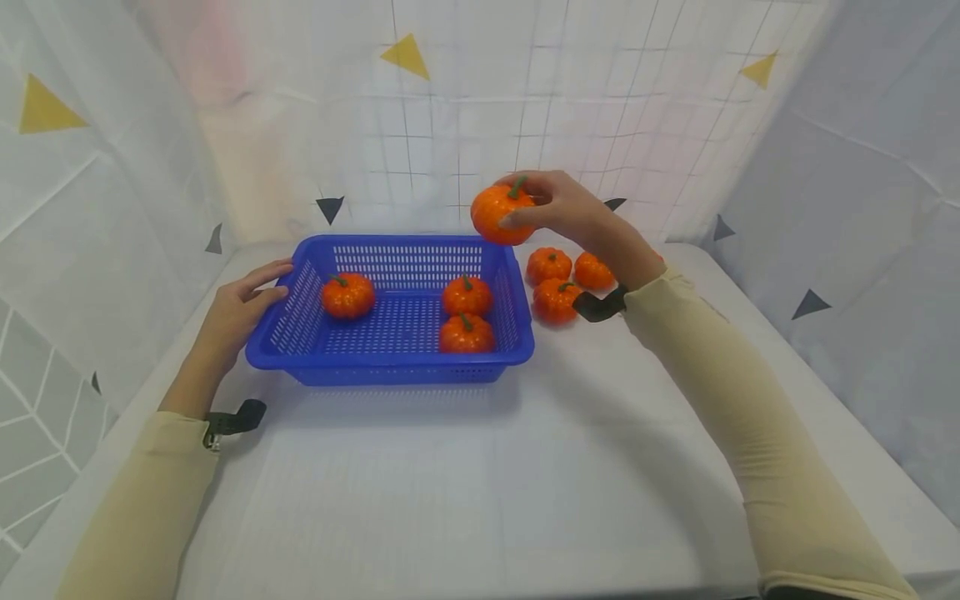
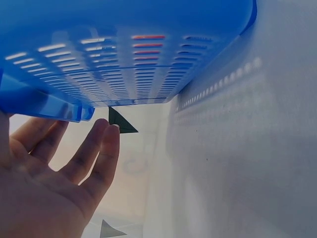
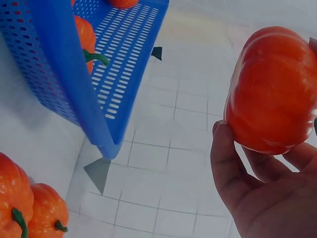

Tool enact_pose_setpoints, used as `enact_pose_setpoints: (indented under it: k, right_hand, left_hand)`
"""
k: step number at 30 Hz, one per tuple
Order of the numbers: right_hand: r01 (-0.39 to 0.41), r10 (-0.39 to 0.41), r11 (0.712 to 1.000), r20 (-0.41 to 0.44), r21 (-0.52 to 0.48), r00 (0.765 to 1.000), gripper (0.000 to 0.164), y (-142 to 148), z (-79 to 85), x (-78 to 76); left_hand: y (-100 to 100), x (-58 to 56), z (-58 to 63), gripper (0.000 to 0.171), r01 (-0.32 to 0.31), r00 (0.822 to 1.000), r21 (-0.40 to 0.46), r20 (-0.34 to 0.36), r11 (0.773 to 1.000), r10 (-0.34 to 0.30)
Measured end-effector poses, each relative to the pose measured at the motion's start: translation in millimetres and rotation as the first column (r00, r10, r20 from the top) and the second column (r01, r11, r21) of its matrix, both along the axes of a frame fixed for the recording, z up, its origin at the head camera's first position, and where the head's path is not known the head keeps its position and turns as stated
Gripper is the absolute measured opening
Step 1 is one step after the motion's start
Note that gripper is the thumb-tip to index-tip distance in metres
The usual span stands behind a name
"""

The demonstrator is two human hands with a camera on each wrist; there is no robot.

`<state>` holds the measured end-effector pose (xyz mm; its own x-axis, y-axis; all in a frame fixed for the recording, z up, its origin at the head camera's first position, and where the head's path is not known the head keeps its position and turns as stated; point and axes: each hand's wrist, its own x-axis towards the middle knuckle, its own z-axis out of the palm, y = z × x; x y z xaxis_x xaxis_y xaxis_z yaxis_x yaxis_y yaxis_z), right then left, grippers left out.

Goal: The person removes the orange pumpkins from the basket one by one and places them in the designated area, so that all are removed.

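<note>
A glossy orange toy pumpkin (image 1: 498, 213) with a green stem is held up in my right hand (image 1: 558, 200), above the right back corner of the blue basket (image 1: 390, 360). In the right wrist view, the fingertips (image 3: 225, 144) support this pumpkin from below, well apart from the basket. My left hand (image 1: 238, 312) is at the basket's left rim, its thumb and fingertips against the edge. Seen from the left wrist, its fingers (image 2: 101, 153) are fairly straight below the rim. Inside the basket sit three pumpkins: one at left (image 1: 348, 297), two at right (image 1: 467, 335).
Several more orange pumpkins (image 1: 556, 302) stand on the white table (image 1: 420, 483) just right of the basket, partly hidden by my right forearm. White sheeting (image 1: 480, 108) with a grid and triangles closes off the back and both sides.
</note>
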<state>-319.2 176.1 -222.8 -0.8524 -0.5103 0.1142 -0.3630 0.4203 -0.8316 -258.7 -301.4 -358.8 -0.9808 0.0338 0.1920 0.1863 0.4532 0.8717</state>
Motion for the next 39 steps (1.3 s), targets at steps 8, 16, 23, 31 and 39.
enact_pose_setpoints:
  k: [8,16,23,31,39]
  right_hand:
    - [0.055,-0.055,0.998,-0.014,0.028,0.998,0.060,11,-4.6,1.4]
    - [0.110,-0.110,0.993,0.013,0.049,0.994,0.064,23,-9.3,3.3]
    - [0.131,-0.133,0.990,0.022,0.057,0.991,0.065,34,-16.1,1.6]
    - [0.155,-0.156,0.987,0.020,0.033,0.988,0.065,49,-25.2,0.3]
    - [0.208,-0.210,0.976,0.028,0.070,0.977,0.069,65,-32.5,0.3]
  left_hand:
    - [0,-0.2,0.0,0.052,0.000,1.000,-0.009,-0.004,1.000,0.000]
    - [-1,0.5,-0.9,0.052,0.003,1.000,0.000,-0.011,1.000,-0.003]
    - [1,2.1,1.3,0.053,0.000,1.000,-0.011,-0.011,1.000,0.000]
    - [2,2.8,1.1,0.053,0.001,1.000,-0.009,-0.018,1.000,-0.002]
    - [-1,-1.2,-2.6,0.053,-0.008,1.000,-0.012,-0.003,1.000,0.008]
